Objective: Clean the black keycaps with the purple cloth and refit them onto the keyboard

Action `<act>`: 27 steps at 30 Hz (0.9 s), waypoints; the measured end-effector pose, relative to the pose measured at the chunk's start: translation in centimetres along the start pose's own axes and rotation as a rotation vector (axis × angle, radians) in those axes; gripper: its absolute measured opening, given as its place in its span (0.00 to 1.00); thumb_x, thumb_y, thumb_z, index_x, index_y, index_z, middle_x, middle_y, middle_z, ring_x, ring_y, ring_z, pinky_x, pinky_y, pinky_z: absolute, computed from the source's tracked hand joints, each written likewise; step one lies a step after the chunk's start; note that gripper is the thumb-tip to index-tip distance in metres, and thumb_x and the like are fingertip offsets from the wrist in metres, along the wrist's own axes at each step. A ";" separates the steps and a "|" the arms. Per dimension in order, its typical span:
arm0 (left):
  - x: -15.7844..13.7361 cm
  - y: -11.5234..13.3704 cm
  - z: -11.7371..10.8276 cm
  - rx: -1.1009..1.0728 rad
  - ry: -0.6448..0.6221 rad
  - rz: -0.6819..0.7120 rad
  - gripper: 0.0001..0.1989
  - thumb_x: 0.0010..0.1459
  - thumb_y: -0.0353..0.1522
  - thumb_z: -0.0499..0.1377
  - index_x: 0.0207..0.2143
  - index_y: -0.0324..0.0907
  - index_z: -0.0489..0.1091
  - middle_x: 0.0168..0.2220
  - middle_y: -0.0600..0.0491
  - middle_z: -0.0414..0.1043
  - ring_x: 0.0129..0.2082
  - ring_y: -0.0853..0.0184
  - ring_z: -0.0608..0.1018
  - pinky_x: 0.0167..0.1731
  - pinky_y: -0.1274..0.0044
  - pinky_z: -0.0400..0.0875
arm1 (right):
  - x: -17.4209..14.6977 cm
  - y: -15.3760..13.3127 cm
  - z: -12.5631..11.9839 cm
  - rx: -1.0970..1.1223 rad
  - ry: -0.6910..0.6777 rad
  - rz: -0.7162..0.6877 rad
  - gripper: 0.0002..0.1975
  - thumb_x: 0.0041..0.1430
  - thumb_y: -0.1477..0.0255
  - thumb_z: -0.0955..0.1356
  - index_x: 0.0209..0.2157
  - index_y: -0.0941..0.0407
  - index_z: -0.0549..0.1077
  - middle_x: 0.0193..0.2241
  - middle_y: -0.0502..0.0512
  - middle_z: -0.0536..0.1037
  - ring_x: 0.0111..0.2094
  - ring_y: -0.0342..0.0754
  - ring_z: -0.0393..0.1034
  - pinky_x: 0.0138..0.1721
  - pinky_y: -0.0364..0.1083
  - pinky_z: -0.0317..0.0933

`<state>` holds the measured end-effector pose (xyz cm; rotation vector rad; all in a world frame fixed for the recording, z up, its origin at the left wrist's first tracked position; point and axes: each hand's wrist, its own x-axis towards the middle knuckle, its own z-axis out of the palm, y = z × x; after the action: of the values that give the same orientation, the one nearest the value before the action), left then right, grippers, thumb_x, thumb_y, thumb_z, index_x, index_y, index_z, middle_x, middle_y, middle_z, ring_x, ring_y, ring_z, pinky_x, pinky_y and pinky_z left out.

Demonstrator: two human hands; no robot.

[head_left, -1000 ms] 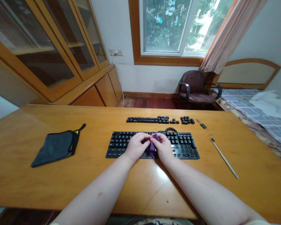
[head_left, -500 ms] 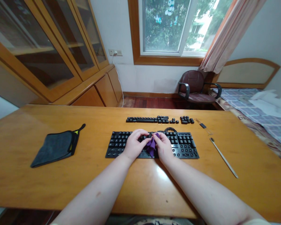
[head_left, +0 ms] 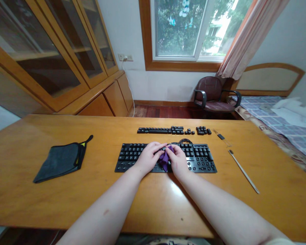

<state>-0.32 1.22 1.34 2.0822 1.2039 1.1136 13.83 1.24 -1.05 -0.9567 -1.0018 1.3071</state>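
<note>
A black keyboard lies on the wooden desk, with bare switches along its near row and at its right end. Over its middle, my right hand pinches a small purple cloth that hangs down over the keys. My left hand is closed beside it, thumb and fingers meeting close to the cloth's upper edge. Whatever lies between those fingertips is too small and hidden to make out. Both hands partly cover the keys beneath them.
Removed black keycaps stand in groups behind the keyboard. To the right lie a wire keycap puller and a toothbrush. A folded grey cloth is at the left. The keyboard's coiled cable sits behind it.
My left hand has shifted slightly to the right, its fingers now closer to the right hand. The right hand and purple cloth have barely moved.
</note>
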 end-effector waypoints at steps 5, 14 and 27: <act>0.2 0.1 -1.0 0.128 0.078 -0.040 0.09 0.54 0.31 0.58 0.39 0.45 0.72 0.38 0.52 0.73 0.41 0.64 0.72 0.47 0.69 0.65 | -1.3 -0.6 -0.4 -0.207 -0.068 -0.215 0.05 0.56 0.68 0.65 0.32 0.55 0.71 0.27 0.51 0.75 0.30 0.45 0.69 0.35 0.45 0.63; 0.3 0.2 -1.9 0.290 -0.085 -0.094 0.08 0.51 0.33 0.59 0.36 0.46 0.71 0.37 0.55 0.75 0.40 0.64 0.74 0.55 0.61 0.54 | -3.6 -1.8 0.1 -0.550 -0.665 -0.902 0.04 0.53 0.73 0.66 0.32 0.55 0.71 0.23 0.52 0.77 0.26 0.43 0.71 0.31 0.42 0.65; -0.1 -0.4 -1.7 0.324 -0.238 -0.066 0.07 0.44 0.34 0.64 0.29 0.46 0.72 0.43 0.52 0.73 0.52 0.56 0.67 0.56 0.51 0.43 | -3.4 -2.3 0.3 -0.620 -0.681 -0.874 0.05 0.52 0.72 0.65 0.32 0.53 0.71 0.23 0.51 0.76 0.24 0.45 0.71 0.28 0.43 0.63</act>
<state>-1.92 1.39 1.96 2.3138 1.3924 0.6503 14.19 -2.22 1.12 -0.3592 -2.1324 0.5451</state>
